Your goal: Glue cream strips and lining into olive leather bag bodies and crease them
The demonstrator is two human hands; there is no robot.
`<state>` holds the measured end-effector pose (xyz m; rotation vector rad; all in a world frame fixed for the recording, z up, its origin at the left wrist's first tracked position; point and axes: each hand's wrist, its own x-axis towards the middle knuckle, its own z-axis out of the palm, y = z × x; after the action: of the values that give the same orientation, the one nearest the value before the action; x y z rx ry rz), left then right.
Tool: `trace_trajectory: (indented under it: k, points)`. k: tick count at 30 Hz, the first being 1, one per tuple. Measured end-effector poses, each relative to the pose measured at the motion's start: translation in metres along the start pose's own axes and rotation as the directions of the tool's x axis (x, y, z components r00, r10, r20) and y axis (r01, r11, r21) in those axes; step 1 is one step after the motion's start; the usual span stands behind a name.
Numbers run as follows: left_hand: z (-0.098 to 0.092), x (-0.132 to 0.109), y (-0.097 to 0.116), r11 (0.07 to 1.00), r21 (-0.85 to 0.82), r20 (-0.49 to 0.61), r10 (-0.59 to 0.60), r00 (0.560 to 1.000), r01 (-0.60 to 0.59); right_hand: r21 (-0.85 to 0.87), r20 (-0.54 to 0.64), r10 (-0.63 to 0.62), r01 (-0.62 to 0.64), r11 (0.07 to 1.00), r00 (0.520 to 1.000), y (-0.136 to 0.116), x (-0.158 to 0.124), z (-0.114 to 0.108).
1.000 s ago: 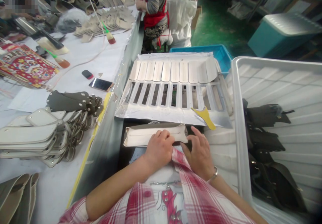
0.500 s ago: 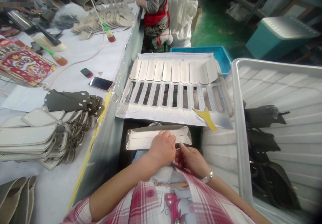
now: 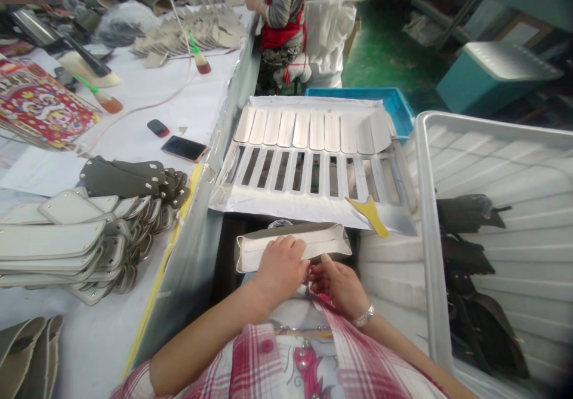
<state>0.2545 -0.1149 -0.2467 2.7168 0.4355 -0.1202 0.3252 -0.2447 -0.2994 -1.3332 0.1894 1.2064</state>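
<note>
A long, pale, flat leather piece with folded edges lies across my lap, just in front of a slotted white board. My left hand rests on its near edge with the fingers curled down onto it. My right hand is tucked against the left hand, its fingers pinching the near edge of the same piece. A yellow scraper lies on the board just beyond my right hand.
Stacks of pale and dark leather pieces lie on the white table at left, with a phone and brushes farther back. A grey tray at right holds dark pieces. Another person in a red apron stands at the far end.
My right hand went from lying open and flat on the piece to curling in against the left hand at its near edge. The piece has shifted slightly to the right.
</note>
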Motion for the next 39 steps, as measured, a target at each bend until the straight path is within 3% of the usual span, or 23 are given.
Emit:
trace_trajectory:
  k: [7, 17, 22, 27, 33, 39]
  points:
    - [-0.005, -0.006, -0.011, 0.999, 0.039, -0.001, -0.017, 1.0, 0.017, 0.01, 0.002, 0.031, -0.031, 0.999, 1.0, 0.001, 0.001, 0.006]
    - [0.001, -0.002, -0.013, 0.999, 0.008, -0.04, -0.035, 0.999, 0.035, -0.085, 0.11, 0.051, -0.042, 0.995, 0.993, 0.002, 0.0, 0.027]
    - [-0.012, -0.025, -0.036, 0.991, -0.034, -0.103, -0.132, 0.986, 0.129, -0.072, 0.096, 0.11, -0.103, 0.992, 0.989, 0.003, 0.0, 0.03]
    - [-0.022, -0.048, -0.056, 0.995, -0.048, -0.057, -0.085, 0.995, 0.082, -0.091, 0.089, 0.113, -0.105, 0.99, 0.99, 0.005, 0.0, 0.037]
    - [-0.016, -0.046, -0.055, 0.988, 0.007, -0.123, -0.15, 0.981, 0.152, -0.152, 0.106, 0.156, -0.139, 0.979, 0.982, 0.006, -0.001, 0.055]
    - [-0.016, -0.046, -0.051, 0.987, 0.057, -0.148, -0.14, 0.979, 0.149, -0.198, 0.143, 0.207, -0.177, 0.964, 0.968, 0.007, -0.002, 0.075]
